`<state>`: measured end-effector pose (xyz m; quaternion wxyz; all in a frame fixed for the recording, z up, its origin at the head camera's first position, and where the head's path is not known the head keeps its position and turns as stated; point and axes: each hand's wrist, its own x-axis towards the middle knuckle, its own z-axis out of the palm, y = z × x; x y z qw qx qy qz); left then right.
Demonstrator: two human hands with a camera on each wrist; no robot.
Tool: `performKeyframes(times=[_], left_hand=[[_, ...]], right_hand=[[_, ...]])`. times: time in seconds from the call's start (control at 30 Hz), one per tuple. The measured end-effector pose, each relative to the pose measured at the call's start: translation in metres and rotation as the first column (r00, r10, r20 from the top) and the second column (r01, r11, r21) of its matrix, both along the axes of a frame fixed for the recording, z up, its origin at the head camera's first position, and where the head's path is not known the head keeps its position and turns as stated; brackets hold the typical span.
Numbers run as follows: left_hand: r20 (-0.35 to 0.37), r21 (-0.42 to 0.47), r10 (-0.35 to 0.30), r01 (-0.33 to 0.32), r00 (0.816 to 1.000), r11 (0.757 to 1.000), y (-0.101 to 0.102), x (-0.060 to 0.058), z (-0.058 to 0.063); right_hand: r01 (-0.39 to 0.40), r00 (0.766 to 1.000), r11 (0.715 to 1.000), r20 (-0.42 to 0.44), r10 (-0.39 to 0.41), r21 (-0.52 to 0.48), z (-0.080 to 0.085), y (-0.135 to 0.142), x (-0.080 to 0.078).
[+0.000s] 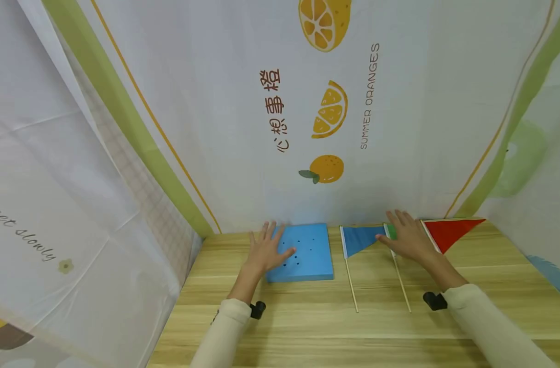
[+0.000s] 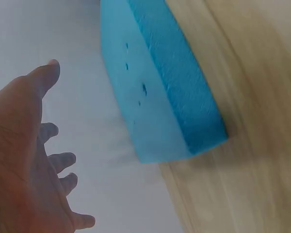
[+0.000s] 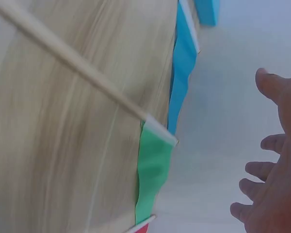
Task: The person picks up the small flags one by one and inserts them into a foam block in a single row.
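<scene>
My left hand [image 1: 266, 253], fingers spread, hovers over the left part of a blue foam block [image 1: 314, 258] with several small holes in its top. In the left wrist view the hand [image 2: 26, 145] stays apart from the block [image 2: 155, 111], holding nothing. My right hand [image 1: 408, 237] is spread above a green pennant flag [image 1: 391, 231], covering most of its cloth in the head view. The right wrist view shows that green flag [image 3: 153, 165] lying on the table, with the hand [image 3: 276, 160] clear of it. Beside it lies a blue pennant flag [image 1: 360, 239] on a thin wooden stick.
A red pennant flag [image 1: 450, 232] lies to the right, its stick partly behind my right arm. The wooden table [image 1: 307, 322] ends at a white cloth backdrop [image 1: 243, 168] printed with oranges. More cloth [image 1: 77, 168] hangs at the left side.
</scene>
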<state>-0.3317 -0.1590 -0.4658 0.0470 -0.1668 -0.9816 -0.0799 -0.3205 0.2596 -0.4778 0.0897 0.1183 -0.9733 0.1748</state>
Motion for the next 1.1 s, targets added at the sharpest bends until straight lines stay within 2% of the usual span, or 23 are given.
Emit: performKeyframes(times=[0.23,0.4,0.57,0.8,0.93,1.1], left_hand=[[-0.025,0.031,-0.04,0.04,0.999,0.999,0.006,0.011,-0.012],[-0.064,0.061,-0.085,0.088,0.994,0.994,0.012,0.02,-0.02],[-0.064,0.064,-0.11,0.114,0.992,0.991,0.019,0.027,-0.033],[-0.013,0.05,-0.085,0.085,0.996,0.995,0.023,0.032,-0.05],[0.023,0.051,-0.072,0.071,0.997,0.996,0.024,0.034,-0.054],[0.056,0.071,-0.075,0.071,0.996,0.995,0.025,0.038,-0.058]], right_hand=[[-0.034,0.998,0.997,-0.045,0.031,-0.072,-0.001,-0.02,0.011],[-0.046,0.999,0.99,-0.009,0.045,-0.137,-0.005,-0.035,0.016],[-0.045,0.999,0.986,0.011,0.047,-0.163,-0.015,-0.05,0.02],[-0.054,0.994,0.98,0.079,0.071,-0.193,-0.032,-0.071,0.027],[-0.048,0.989,0.976,0.125,0.076,-0.213,-0.042,-0.079,0.027],[-0.027,0.988,0.98,0.143,0.056,-0.196,-0.053,-0.087,0.027]])
